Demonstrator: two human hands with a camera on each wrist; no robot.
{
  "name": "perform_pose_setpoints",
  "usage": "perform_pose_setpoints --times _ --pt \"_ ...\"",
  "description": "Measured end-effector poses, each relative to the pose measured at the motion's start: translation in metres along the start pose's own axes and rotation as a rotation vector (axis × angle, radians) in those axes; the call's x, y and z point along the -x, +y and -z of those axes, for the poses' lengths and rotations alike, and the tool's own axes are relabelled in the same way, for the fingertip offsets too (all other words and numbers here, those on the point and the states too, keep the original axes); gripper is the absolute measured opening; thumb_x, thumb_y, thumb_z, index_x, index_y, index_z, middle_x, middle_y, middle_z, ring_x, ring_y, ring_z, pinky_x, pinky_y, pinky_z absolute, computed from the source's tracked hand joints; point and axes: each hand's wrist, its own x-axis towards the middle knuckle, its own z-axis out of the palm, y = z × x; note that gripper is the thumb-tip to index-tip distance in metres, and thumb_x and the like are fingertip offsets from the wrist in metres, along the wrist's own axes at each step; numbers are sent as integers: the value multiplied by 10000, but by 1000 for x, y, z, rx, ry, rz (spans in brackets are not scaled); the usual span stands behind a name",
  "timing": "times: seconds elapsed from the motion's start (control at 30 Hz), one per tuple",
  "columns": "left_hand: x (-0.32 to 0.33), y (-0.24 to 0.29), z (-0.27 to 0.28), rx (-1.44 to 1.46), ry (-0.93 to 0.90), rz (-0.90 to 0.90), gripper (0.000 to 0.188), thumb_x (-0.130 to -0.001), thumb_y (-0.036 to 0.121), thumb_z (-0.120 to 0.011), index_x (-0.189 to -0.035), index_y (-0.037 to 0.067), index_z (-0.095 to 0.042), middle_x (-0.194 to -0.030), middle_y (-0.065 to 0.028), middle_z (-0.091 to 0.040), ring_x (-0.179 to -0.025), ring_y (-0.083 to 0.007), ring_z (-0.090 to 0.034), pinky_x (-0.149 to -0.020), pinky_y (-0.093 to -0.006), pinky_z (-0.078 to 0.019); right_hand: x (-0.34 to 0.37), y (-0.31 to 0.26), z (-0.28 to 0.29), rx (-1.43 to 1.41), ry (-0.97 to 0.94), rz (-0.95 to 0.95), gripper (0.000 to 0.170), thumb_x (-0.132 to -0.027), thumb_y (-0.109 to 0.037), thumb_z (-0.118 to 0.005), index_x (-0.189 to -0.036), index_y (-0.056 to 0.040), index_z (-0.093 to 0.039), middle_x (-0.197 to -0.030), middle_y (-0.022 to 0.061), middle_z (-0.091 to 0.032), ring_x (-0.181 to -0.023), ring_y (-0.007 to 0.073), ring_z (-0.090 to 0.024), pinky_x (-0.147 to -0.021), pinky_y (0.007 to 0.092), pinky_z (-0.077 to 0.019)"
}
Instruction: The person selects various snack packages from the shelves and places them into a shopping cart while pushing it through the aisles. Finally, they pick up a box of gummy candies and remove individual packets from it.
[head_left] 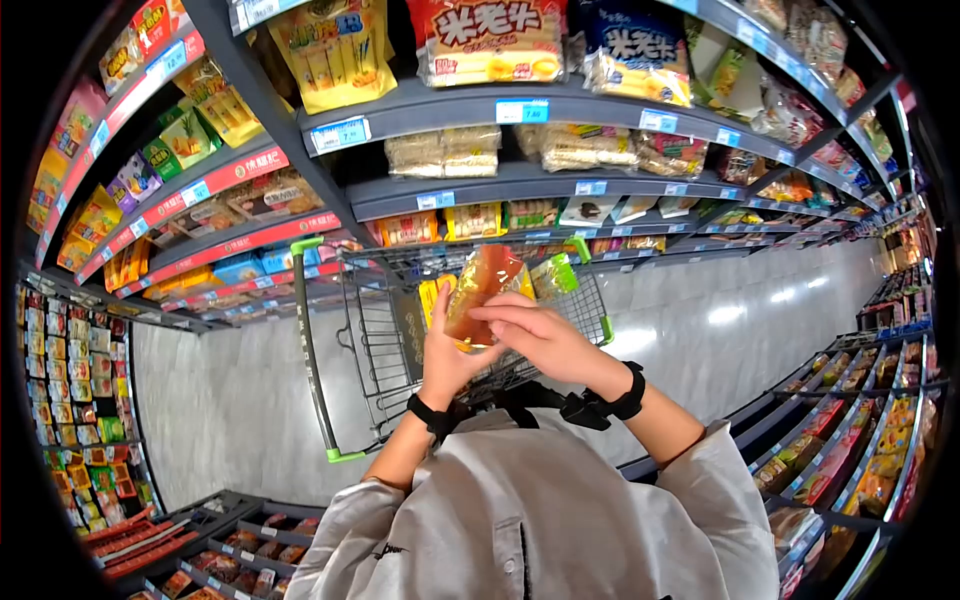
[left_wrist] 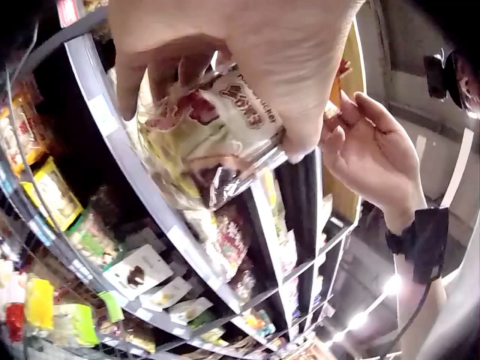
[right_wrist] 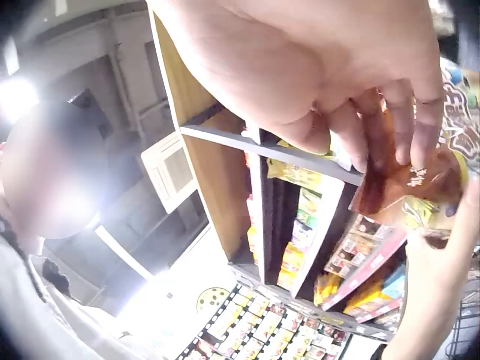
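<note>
A shiny orange-brown and yellow snack packet (head_left: pixel 484 285) is held in front of the chest, over a shopping cart (head_left: pixel 375 340). My left hand (head_left: pixel 450 358) grips it from the side and below; in the left wrist view the fingers of that hand (left_wrist: pixel 240 52) curl round the clear and printed wrap (left_wrist: pixel 214 135). My right hand (head_left: pixel 540 338) lies against the near side of the packet, its fingers touching the surface. In the right wrist view, the right hand's bent fingers (right_wrist: pixel 337 82) rest on the orange wrap (right_wrist: pixel 416 180).
Shelves of packaged snacks (head_left: pixel 430 105) curve along the far side, with more shelves (head_left: pixel 850 440) at the right and behind. Inside the cart are a yellow pack (head_left: pixel 434 300) and a green-edged pack (head_left: pixel 556 277). Grey floor (head_left: pixel 220 410) shows left and right of the cart.
</note>
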Motion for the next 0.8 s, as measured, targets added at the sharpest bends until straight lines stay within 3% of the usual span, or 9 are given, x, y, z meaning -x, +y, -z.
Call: perform_pose_setpoints --times 0.1,0.2,0.27,0.4,0.47,0.53,0.63,0.7,0.8 --pt "1 10 10 269 131 -91 771 -777 176 -794 -1401 5 -375 -1166 -110 -603 -1048 -216 -615 -884 -333 -517 8 -40 -21 101 76 214 423 -1007 -147 -509 -1418 -49 -483 -1369 122 -515 -1219 246 -544 -1003 346 -460" --pt "-18 4 5 460 109 -22 606 -873 171 -695 -1371 11 -388 -1133 -97 -597 -1002 -212 -616 -845 -335 -525 14 -56 -5 -41 123 239 388 -1009 -124 -505 -1383 -20 -516 -1355 108 -552 -1169 198 -584 -975 315 -482" --pt "-21 16 19 816 16 262 535 -919 194 -638 -1356 12 -388 -1179 -100 -575 -1067 -209 -591 -882 -347 -509 43 -26 10 -128 237 183 357 -978 -92 -556 -1328 -23 -571 -1260 109 -629 -1121 181 -621 -922 287 -495" --pt "-15 -25 43 826 47 378 664 -920 226 -627 -1462 9 -313 -1383 -130 -498 -1234 -213 -505 -1056 -344 -395 181 76 50 78 547 -233 267 -964 -65 -578 -1214 12 -632 -1131 91 -691 -1035 155 -645 -902 266 -496" --pt "-7 -26 62 799 74 352 625 -930 219 -622 -1448 8 -343 -1373 -105 -510 -1222 -189 -512 -1044 -338 -403 272 105 65 459 604 -415 190 -919 -44 -614 -1087 14 -683 -987 141 -707 -910 202 -682 -804 286 -542" --pt "-3 -8 83 774 53 282 597 -935 224 -624 -1433 9 -376 -1348 -89 -541 -1197 -168 -535 -1027 -321 -415 354 117 96 449 716 -540 183 -906 -22 -603 -1064 10 -691 -961 113 -717 -900 180 -683 -783 296 -547" --pt "3 -4 107 746 18 282 630 -932 244 -631 -1451 12 -359 -1371 -93 -525 -1232 -175 -513 -1043 -327 -402 380 45 134 282 1059 -461 267 -974 -123 -541 -1169 28 -643 -1040 58 -705 -903 126 -631 -810 256 -490" --pt "2 9 114 661 -7 243 707 -915 263 -643 -1488 16 -309 -1411 -102 -484 -1291 -185 -458 -1060 -341 -389 324 -28 131 378 1068 -378 317 -988 -201 -535 -1234 -24 -627 -1074 38 -697 -967 122 -638 -806 244 -453" --pt "-5 53 118 487 -205 171 929 -855 346 -689 -1545 2 -170 -1478 -139 -398 -1348 -218 -385 -1127 -351 -292 219 -102 98 373 728 -104 363 -963 -115 -519 -1305 -5 -567 -1214 110 -650 -1126 197 -614 -964 314 -464"
